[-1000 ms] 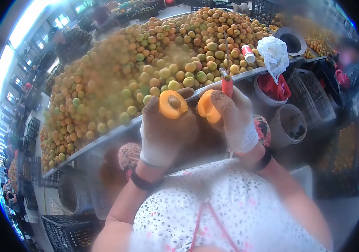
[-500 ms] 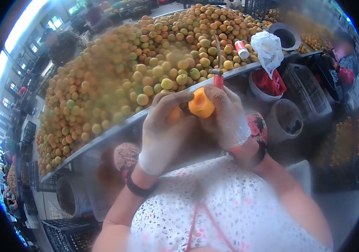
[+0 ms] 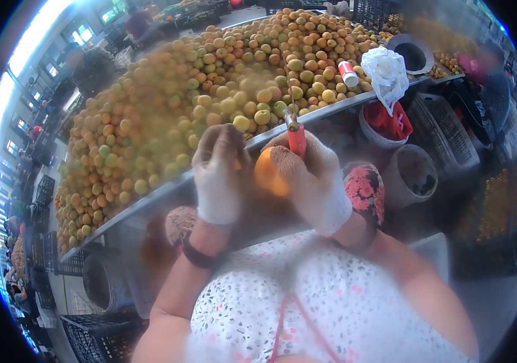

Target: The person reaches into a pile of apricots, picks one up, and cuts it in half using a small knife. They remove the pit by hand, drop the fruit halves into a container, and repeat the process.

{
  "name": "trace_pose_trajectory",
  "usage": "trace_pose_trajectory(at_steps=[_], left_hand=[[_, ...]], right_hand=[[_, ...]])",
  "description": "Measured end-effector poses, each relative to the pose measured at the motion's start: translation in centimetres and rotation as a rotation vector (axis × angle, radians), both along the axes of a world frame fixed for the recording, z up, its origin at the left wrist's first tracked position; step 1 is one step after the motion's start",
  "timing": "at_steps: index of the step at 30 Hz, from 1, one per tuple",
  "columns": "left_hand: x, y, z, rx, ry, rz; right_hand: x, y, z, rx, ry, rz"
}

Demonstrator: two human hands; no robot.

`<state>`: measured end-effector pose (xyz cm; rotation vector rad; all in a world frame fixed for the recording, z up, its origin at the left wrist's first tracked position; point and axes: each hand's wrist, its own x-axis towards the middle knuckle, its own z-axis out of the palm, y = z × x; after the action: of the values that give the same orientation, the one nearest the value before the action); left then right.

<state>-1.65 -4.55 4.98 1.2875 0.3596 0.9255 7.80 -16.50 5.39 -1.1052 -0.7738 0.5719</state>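
Note:
My right hand (image 3: 316,178), in a pale glove with brown, stained fingers, is closed on a red-handled knife (image 3: 297,140) and an orange fruit piece (image 3: 271,172). The knife's thin blade points up and away, over the table's edge. Just left of the fruit, my left hand (image 3: 221,172) is gloved too, its fingers curled together. A bit of orange shows beside those fingers, too blurred to tell what it is. Beyond both hands lies a large heap of yellow-orange fruit (image 3: 210,91).
The metal table rim (image 3: 149,201) runs slantwise before me. A white plastic bag (image 3: 385,71), a red-and-white bottle (image 3: 348,74) and a grey ring-shaped container (image 3: 411,53) are at the right. Below stand a bucket with red cloth (image 3: 385,124) and another bucket (image 3: 412,171). A co-worker (image 3: 493,85) is at far right.
My hands have moved apart, the left one leftward off the opened fruit. My right hand has turned, bringing the knife handle leftward and lower, with the fruit piece lower too.

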Motion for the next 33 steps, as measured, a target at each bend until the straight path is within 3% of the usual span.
trace_pose_trajectory(at_steps=[1,2,3,5,7,8,11,13,15,16,19,21,25,27,29,30,31,33], left_hand=[[-0.2,1.1,-0.9,-0.083,-0.092,-0.075],[0.0,1.6,-1.7,0.13,-0.08,-0.012],[-0.3,1.5,-2.1,0.129,-0.079,-0.014],[-1.2,0.3,-1.6,-0.444,0.034,-0.246],[-1.3,0.2,-2.2,-0.479,0.065,-0.234],[-1.3,0.3,-2.2,-0.436,0.096,-0.283],[-2.5,0.4,-3.5,-0.476,0.03,-0.362],[-3.9,-0.5,-2.9,-0.396,0.075,-0.272],[-5.5,0.5,-4.5,-0.391,-0.012,-0.177],[-6.3,0.7,-5.4,-0.362,-0.077,-0.176],[-8.3,1.3,-5.8,-0.53,-0.185,-0.128],[-9.3,1.2,-5.9,-0.573,-0.144,-0.092],[-10.5,2.4,-7.7,-0.659,-0.023,-0.073],[-11.4,2.7,-8.3,-0.669,-0.081,-0.028],[-11.7,3.1,-8.5,-0.692,-0.139,0.02],[-11.6,3.7,-8.4,-0.651,-0.231,0.068],[-12.0,4.0,-8.4,-0.602,-0.321,0.116],[-12.9,4.6,-8.2,-0.486,-0.46,0.074]], right_hand=[[0.1,-0.3,0.2,0.003,-0.129,-0.024],[0.4,-0.3,0.1,0.003,-0.13,-0.029],[0.9,-0.3,-0.1,0.033,-0.048,-0.025],[1.4,-0.2,-0.3,0.056,0.043,-0.014],[1.7,-0.3,-0.1,0.017,0.168,-0.046],[1.6,-0.3,0.2,-0.075,0.15,-0.081],[3.6,0.2,-2.1,-0.017,0.074,-0.095],[4.5,1.8,-3.9,0.033,0.031,-0.082],[4.3,2.4,-2.5,-0.165,0.331,0.027],[3.6,3.0,-2.7,-0.193,0.317,0.071],[1.8,4.1,-2.0,-0.263,0.386,0.002],[-0.5,4.8,-1.6,-0.289,0.215,-0.048],[-1.8,8.8,-1.5,-0.225,0.112,0.213],[-4.4,11.6,-0.3,-0.251,0.056,0.198],[-6.0,14.4,0.3,0.421,-1.385,0.219],[-7.5,14.0,0.2,0.078,-0.887,0.398],[-8.0,13.6,0.2,0.067,-0.887,0.421],[-7.8,13.4,0.4,-0.109,-1.247,0.225]])
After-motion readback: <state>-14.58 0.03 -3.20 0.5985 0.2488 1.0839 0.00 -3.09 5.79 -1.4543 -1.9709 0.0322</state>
